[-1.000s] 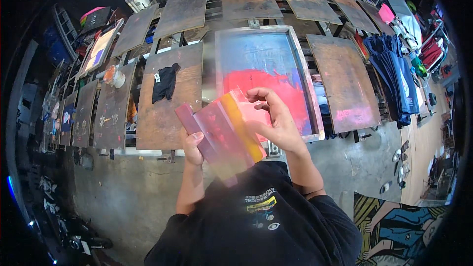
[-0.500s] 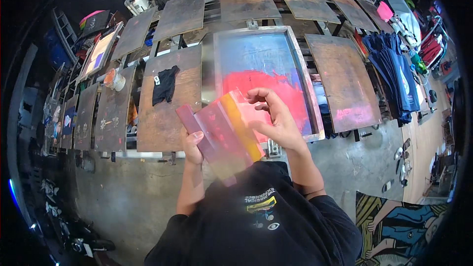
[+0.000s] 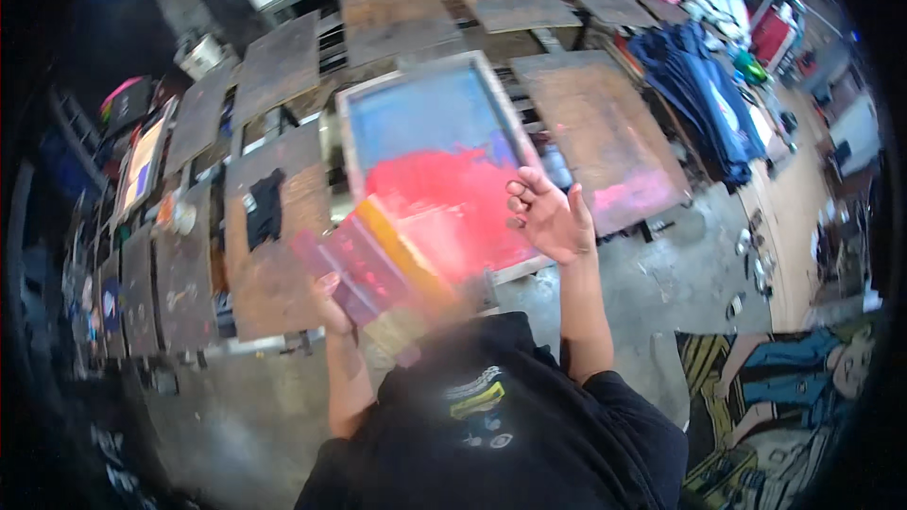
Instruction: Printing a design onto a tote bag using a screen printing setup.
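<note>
Looking down, I see a ring of brown wooden platens [image 3: 605, 127] fanning out around the press, the far ones bending into the dark rim of the lens where I lose them. At the centre lies the printing screen [image 3: 439, 165] in its pale metal frame, blue mesh above and a broad smear of red ink below; its near edge is hidden behind what I hold. To the right a heap of dark blue shirts [image 3: 704, 99] drapes over a stand, partly cut by the blur. On the platen to the left sits a small black garment [image 3: 265, 208]. My left hand [image 3: 331, 297] has its fingers clenched around a squeegee [image 3: 383, 269], held up in front of the screen's lower left corner; it is smeared by motion, so I make out only pink, purple and yellow bands. My right hand [image 3: 548, 217] hovers over the screen's lower right edge, fingers released and loosely curled, grasping nothing.
</note>
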Available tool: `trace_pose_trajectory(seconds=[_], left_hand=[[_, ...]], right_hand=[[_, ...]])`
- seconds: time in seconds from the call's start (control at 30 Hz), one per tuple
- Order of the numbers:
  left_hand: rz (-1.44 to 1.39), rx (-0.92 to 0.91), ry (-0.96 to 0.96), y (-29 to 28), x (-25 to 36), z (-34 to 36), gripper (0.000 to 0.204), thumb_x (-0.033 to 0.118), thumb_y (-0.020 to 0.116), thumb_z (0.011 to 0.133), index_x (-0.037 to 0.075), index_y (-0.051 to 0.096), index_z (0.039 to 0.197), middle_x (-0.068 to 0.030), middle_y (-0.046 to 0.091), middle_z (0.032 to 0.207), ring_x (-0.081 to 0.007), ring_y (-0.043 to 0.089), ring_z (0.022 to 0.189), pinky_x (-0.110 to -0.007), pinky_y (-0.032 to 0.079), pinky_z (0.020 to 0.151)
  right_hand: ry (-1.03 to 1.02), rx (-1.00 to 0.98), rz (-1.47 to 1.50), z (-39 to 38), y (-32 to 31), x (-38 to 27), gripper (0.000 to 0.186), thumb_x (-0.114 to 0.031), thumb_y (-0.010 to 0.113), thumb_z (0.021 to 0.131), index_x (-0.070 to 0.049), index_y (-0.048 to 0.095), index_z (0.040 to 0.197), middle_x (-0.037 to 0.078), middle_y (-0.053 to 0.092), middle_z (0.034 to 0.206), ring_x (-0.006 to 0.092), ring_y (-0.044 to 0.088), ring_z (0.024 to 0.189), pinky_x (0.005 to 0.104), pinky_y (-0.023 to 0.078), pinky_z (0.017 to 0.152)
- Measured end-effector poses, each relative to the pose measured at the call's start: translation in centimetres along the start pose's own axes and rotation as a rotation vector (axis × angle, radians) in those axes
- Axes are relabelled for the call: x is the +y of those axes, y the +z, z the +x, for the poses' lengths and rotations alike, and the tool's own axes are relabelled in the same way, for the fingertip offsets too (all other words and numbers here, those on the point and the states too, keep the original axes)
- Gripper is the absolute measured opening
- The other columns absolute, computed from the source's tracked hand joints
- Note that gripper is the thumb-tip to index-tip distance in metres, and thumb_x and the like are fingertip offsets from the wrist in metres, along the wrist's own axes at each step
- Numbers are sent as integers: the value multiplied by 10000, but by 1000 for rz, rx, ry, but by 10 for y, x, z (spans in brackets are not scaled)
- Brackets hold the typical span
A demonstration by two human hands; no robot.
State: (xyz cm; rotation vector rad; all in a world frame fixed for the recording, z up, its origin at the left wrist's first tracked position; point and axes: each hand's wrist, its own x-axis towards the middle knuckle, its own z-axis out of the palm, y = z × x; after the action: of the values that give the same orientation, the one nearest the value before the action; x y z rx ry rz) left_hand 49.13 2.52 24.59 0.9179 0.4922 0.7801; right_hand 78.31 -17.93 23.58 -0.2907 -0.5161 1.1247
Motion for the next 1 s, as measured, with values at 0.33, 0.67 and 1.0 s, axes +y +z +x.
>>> trace_pose_trajectory(seconds=[0.33,0.67,1.0], left_hand=[[120,89,-55,61,-60,31,472,325,495,887,29,506,1255,-75,592,1113,-213,584,1038,-373,458,922],[227,85,-80,100,-100,38,453,316,484,907,19,498,1249,-80,592,1105,-216,582,1038,-370,454,917],[240,144,-87,110,-107,35,509,326,502,899,0,470,1288,-102,569,1181,-239,568,1093,-390,434,964]], right_hand=[[-342,974,-285,-128,-136,-37,484,-502,625,901,-69,588,1112,37,622,980,173,586,879,347,462,723],[-202,1893,-1167,-144,-244,-37,559,-416,805,715,-15,505,961,102,595,843,256,591,805,369,492,783],[-389,1625,-820,-160,-257,-42,354,-112,762,794,-38,458,962,57,577,718,106,518,475,258,456,399]])
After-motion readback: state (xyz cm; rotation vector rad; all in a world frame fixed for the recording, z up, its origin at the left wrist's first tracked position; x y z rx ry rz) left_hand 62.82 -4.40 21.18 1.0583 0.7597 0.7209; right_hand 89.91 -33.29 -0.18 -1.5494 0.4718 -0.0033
